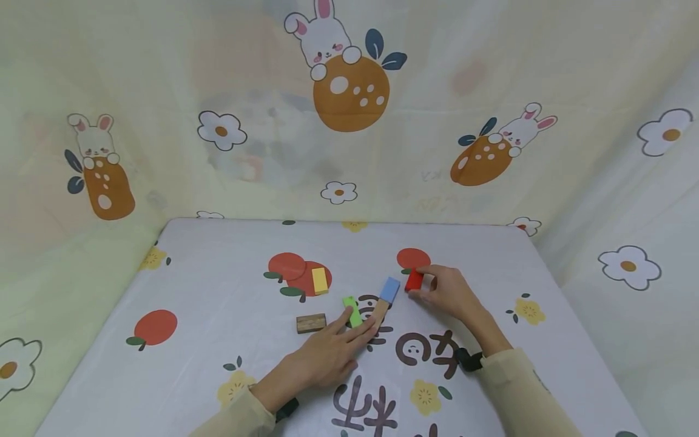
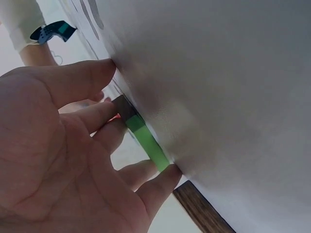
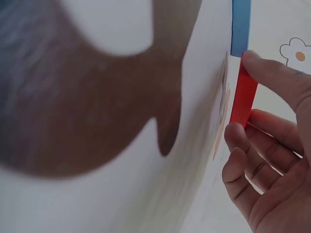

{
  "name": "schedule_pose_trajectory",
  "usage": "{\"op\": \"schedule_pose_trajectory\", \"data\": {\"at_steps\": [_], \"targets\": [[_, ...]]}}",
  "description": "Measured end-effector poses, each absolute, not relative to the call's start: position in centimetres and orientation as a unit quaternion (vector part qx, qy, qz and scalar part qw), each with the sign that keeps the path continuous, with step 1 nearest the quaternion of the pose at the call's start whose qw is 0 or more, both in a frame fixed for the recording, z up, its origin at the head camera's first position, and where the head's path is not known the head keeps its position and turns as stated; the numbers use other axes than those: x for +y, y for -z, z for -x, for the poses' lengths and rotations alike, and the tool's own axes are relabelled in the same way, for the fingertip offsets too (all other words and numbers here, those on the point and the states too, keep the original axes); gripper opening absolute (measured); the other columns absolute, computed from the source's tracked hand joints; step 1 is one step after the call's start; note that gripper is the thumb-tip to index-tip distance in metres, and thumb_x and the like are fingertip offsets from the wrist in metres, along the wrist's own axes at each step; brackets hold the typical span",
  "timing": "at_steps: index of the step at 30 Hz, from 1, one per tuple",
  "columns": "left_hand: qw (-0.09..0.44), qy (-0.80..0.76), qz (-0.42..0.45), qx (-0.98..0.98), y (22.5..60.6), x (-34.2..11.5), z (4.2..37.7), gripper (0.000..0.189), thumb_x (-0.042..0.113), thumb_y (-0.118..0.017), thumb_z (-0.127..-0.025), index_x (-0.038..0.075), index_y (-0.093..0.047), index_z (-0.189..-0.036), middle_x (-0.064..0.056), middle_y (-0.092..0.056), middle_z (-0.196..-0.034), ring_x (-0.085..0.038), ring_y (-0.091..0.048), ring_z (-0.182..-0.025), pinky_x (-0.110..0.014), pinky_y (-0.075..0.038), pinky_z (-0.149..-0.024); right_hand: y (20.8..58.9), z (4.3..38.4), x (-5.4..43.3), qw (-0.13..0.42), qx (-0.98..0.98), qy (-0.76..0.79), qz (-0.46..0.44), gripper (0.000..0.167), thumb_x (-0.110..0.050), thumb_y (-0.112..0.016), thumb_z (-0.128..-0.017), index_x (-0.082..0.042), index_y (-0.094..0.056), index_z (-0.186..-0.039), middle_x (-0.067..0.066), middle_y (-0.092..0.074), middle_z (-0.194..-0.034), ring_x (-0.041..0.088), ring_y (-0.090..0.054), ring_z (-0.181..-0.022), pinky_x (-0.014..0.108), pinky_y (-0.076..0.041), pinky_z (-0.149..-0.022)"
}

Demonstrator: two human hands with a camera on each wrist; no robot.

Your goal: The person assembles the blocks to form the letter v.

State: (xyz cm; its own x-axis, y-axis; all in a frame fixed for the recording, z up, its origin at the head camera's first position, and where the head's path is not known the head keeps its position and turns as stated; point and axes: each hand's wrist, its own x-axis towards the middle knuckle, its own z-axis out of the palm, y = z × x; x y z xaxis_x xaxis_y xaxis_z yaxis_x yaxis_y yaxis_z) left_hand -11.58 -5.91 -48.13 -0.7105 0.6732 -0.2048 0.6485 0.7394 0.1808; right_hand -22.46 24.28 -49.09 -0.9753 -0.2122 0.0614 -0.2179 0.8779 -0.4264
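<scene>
Nearest, the left hand (image 1: 327,358) lies palm-down with its fingers stretched and spread, clenched on nothing; fingertips touch a bright green rectangular block (image 1: 352,311) and a pale natural-wood rectangular block (image 1: 380,311). A dark brown wood-grained rectangular block (image 1: 310,323) lies just left of that hand, unheld.

Of the 6 blocks in view, 2 look placed: the pale block and a light blue rectangular block (image 1: 390,290) lie end to end in a slanting line. The green block slants towards the pale block's near end; the fingers hide whether they meet, so its placing seems unfinished. The right hand (image 1: 445,291) pinches a red rectangular block (image 1: 414,280) between thumb and fingertips, just right of the blue block and apart from it, so that piece seems not yet set. The brown block and, farther off, a yellow rectangular block (image 1: 320,281) on a printed apple appear left to deal with, roughly 2 of 6 done.

As for writing, large brown printed lettering (image 1: 381,413) covers the near middle of the white patterned tablecloth (image 1: 191,376), partly hidden and not readable with confidence. The blocks show no legible label. Beyond, the cream rabbit-print curtain (image 1: 262,194) bears faint, unreadable marks.
</scene>
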Motion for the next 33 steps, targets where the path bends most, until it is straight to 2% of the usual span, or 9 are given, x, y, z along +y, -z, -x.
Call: {"op": "schedule_pose_trajectory", "data": {"at_steps": [9,16,26,33], "targets": [[0.125,-0.045,-0.357,0.925,48.3,-6.2,11.7,0.073,0.035,-0.061,-0.106,0.03,-0.025,-0.17,0.013,-0.018,-0.179,-0.034,-0.017,-0.167,-0.045,-0.037,-0.129,49.2,23.5,24.0,0.008,-0.967,-0.225,-0.119,0.058,-0.029,-0.09,-0.085,-0.001,-0.072,-0.132,0.014,-0.076,-0.103,0.019,-0.058,-0.078,0.027,-0.047,-0.066],[0.127,-0.045,-0.358,0.924,48.3,-6.1,11.7,0.074,0.035,-0.062,-0.106,0.031,-0.024,-0.17,0.014,-0.018,-0.179,-0.035,-0.018,-0.167,-0.046,-0.038,-0.128,49.1,23.9,23.7,-0.001,-0.969,-0.22,-0.111,0.058,-0.031,-0.09,-0.085,-0.002,-0.072,-0.132,0.013,-0.074,-0.097,0.022,-0.059,-0.08,0.028,-0.048,-0.067],[0.124,-0.04,-0.357,0.925,48.3,-5.9,11.5,0.074,0.035,-0.061,-0.106,0.032,-0.024,-0.17,0.015,-0.019,-0.178,-0.034,-0.019,-0.167,-0.046,-0.04,-0.127,49.3,23.8,23.9,-0.016,-0.964,-0.251,-0.091,0.067,-0.035,-0.088,-0.086,-0.003,-0.066,-0.141,0.014,-0.072,-0.099,0.024,-0.06,-0.084,0.029,-0.049,-0.067],[0.121,-0.033,-0.357,0.926,48.4,-5.8,11.6,0.076,0.037,-0.063,-0.105,0.033,-0.023,-0.17,0.015,-0.018,-0.179,-0.034,-0.017,-0.167,-0.044,-0.039,-0.128,49.3,23.5,24.6,-0.013,-0.957,-0.275,-0.088,0.052,-0.025,-0.082,-0.093,-0.003,-0.068,-0.137,0.017,-0.075,-0.112,0.025,-0.065,-0.089,0.03,-0.054,-0.072]]}}
